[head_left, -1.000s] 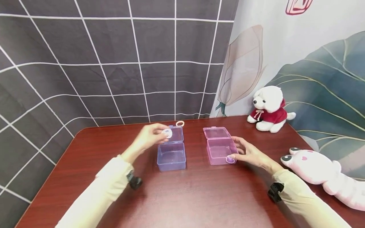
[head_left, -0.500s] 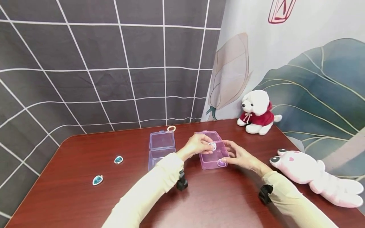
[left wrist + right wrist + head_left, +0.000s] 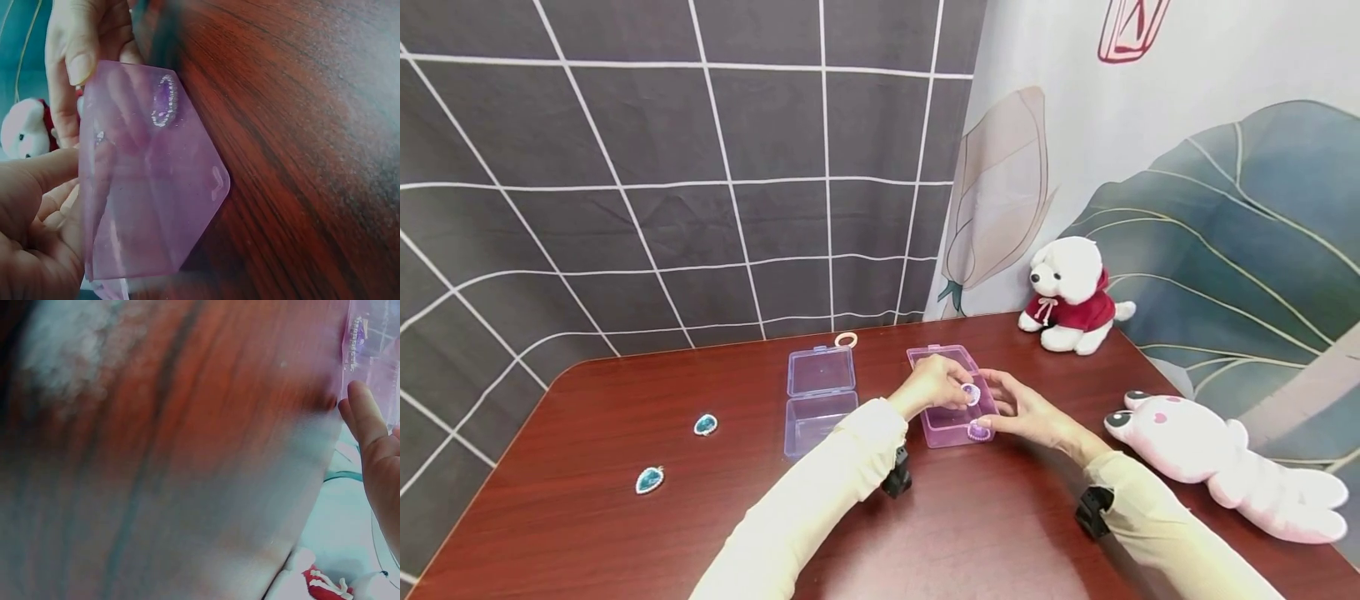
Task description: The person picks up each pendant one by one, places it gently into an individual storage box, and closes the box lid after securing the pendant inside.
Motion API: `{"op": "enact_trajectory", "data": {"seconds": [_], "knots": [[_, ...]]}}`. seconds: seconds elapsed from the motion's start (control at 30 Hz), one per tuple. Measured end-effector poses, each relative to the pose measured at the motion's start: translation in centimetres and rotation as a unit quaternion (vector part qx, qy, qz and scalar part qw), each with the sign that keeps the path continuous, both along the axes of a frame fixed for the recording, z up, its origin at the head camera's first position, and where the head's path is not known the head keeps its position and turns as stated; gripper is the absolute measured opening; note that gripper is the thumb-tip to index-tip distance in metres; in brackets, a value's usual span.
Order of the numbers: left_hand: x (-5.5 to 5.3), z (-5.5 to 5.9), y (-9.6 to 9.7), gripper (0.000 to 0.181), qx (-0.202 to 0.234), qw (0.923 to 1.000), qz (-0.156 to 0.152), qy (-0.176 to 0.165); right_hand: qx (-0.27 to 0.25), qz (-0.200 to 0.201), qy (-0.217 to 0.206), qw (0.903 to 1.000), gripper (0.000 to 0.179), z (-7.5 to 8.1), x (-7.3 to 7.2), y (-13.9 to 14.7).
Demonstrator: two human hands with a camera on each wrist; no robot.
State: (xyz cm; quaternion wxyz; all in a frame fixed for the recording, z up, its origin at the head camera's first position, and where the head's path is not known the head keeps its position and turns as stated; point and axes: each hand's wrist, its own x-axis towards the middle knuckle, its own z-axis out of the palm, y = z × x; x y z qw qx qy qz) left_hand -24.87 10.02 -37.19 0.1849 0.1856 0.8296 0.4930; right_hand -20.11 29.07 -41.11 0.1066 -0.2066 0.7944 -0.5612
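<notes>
My left hand [image 3: 934, 385] pinches a small purple gem ornament with a white beaded edge [image 3: 971, 394], over the open pink plastic box [image 3: 955, 437]. A second purple gem ornament [image 3: 978, 430] lies inside at the box's front right corner; the left wrist view shows its beaded edge [image 3: 164, 103] through the clear wall. My right hand [image 3: 1028, 417] grips that box from the right, thumb at the front rim and fingers along the side. In the left wrist view, the left hand's fingers [image 3: 47, 212] reach in over the rim and hide the pinched ornament.
An open blue plastic box [image 3: 801, 422], partly covered by my left sleeve, stands left of the pink one. Behind it lies a pale ring [image 3: 846, 340]. Two teal gem ornaments [image 3: 650, 479] lie at left. A plush dog [image 3: 1071, 292] and pink plush toy [image 3: 1225, 467] sit at right.
My left hand has carried the ornament from above the blue box rightward and down to the pink box. The teal ornaments have come into sight. My right hand keeps its grip.
</notes>
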Motion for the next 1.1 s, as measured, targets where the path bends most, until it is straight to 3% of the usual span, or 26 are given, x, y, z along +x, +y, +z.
{"op": "enact_trajectory", "data": {"seconds": [0.2,0.43,0.67,1.1], "knots": [[0.1,0.1,0.5,0.013,-0.083,0.9940,-0.003,0.071,0.002,0.000,0.010,0.9999,0.070,0.0,0.0,-0.1],[0.1,-0.1,0.9,0.016,-0.120,0.9881,-0.013,0.096,-0.005,0.002,0.010,0.9999,0.069,0.1,0.1,-0.1],[0.0,-0.2,1.2,0.006,-0.206,0.9645,-0.033,0.162,0.001,0.003,0.024,0.9997,0.069,0.0,0.0,-0.1],[0.4,0.1,0.9,0.023,-0.219,0.9520,-0.065,0.204,0.011,-0.006,0.020,0.9997,0.071,0.0,0.0,0.0]]}}
